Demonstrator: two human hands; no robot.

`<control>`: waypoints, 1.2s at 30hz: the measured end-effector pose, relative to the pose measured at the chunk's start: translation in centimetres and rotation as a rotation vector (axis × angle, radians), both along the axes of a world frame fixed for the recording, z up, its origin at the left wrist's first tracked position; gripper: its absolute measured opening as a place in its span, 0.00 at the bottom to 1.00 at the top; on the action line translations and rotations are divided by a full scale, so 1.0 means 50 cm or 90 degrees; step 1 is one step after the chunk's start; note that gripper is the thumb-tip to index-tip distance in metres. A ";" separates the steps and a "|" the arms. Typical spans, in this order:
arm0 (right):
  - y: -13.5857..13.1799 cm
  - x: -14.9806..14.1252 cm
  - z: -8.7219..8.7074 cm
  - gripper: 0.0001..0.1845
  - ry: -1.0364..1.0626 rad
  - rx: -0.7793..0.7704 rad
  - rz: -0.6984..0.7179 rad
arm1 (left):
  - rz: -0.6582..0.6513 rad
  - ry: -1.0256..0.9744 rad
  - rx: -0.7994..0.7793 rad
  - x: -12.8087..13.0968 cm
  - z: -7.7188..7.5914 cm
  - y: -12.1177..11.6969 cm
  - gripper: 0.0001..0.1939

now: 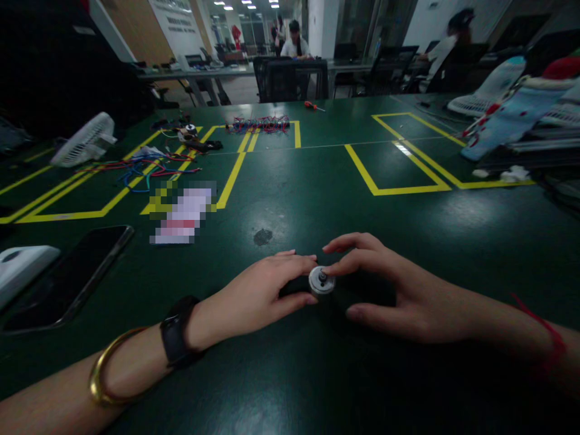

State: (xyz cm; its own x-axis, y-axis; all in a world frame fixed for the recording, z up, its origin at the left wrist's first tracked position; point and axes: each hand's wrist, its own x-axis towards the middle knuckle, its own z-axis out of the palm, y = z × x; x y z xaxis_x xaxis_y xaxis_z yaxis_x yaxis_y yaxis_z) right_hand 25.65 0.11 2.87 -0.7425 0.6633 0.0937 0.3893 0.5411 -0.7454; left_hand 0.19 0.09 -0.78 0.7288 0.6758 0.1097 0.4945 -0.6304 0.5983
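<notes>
A small silver cylinder that looks like an electric motor (321, 284) stands upright on the green table, with a short dark shaft and a hole on its top face. My left hand (272, 284) pinches its left side between thumb and fingers. From the right, my right hand (399, 290) reaches over with the index fingertip at the shaft. Its thumb is held away from the motor, and the fingers are spread. The motor's lower part is in shadow.
Left of my hands lie a black phone (75, 275), a white device (22, 266) and a blurred-out card (185, 214). Farther back are tangled wires (145, 169), a white fan (86, 142), a bundle of wired parts (258, 124) and a screwdriver (312, 106). Yellow tape (408, 190) marks the table.
</notes>
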 end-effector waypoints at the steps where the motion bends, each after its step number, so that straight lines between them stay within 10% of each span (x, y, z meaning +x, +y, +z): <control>1: 0.006 0.003 -0.002 0.19 0.022 -0.019 -0.014 | 0.001 0.003 -0.002 0.000 0.000 0.000 0.22; 13: 0.134 0.057 -0.080 0.06 0.281 -0.174 -0.454 | 0.001 0.023 -0.024 -0.003 -0.004 0.004 0.22; 23: 0.127 0.059 -0.080 0.09 0.219 -0.147 -0.415 | 0.007 0.036 -0.014 -0.003 0.002 0.001 0.24; 36: 0.022 -0.031 -0.013 0.09 0.014 0.244 -0.111 | 0.015 -0.001 -0.010 0.002 0.002 -0.005 0.20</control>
State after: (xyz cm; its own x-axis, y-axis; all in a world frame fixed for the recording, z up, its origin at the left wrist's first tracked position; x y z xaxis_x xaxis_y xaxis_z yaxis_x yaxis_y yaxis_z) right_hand 24.09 1.20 2.25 -0.6170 0.6930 0.3729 0.4854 0.7081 -0.5128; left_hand 0.28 -0.17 -0.68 0.7127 0.6942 0.1005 0.5077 -0.6094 0.6090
